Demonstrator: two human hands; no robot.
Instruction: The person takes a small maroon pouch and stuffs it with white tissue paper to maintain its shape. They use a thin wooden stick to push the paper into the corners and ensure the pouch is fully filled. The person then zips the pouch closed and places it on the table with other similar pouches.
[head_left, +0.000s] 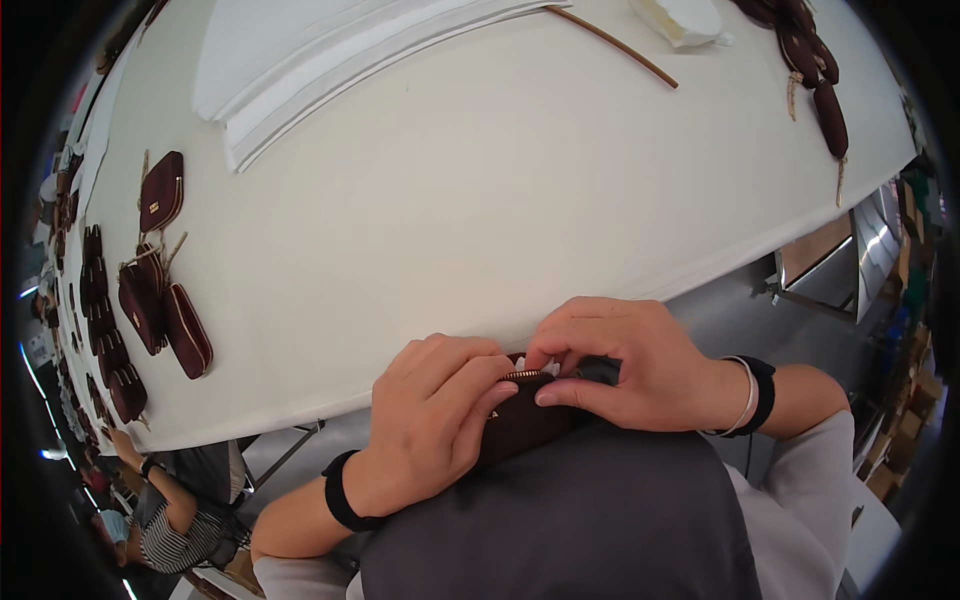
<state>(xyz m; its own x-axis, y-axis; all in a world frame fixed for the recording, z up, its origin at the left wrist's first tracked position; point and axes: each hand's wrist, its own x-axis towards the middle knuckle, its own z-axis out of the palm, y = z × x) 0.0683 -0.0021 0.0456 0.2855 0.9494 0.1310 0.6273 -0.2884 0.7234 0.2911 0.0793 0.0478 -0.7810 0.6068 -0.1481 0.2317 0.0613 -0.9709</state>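
Note:
A dark maroon zip pouch (528, 425) rests against my lap at the table's near edge, its gold-toothed zipper facing up and partly undone. My left hand (435, 405) grips the pouch's left side, with thumb and fingers closed at the zipper. On the other side, the thumb and fingers of my right hand (625, 365) pinch at the pouch's mouth. A bit of white material shows between the fingertips at the opening. Whether the right fingers hold that or the pouch's edge is hidden.
Similar maroon pouches (163, 192) lie at the table's left, with rows of more beyond. Others (830, 118) sit at the far right. White sheets (300, 80), a thin brown stick (620, 48) and a white bundle (683, 22) lie at the back. Another person (185, 515) works at lower left.

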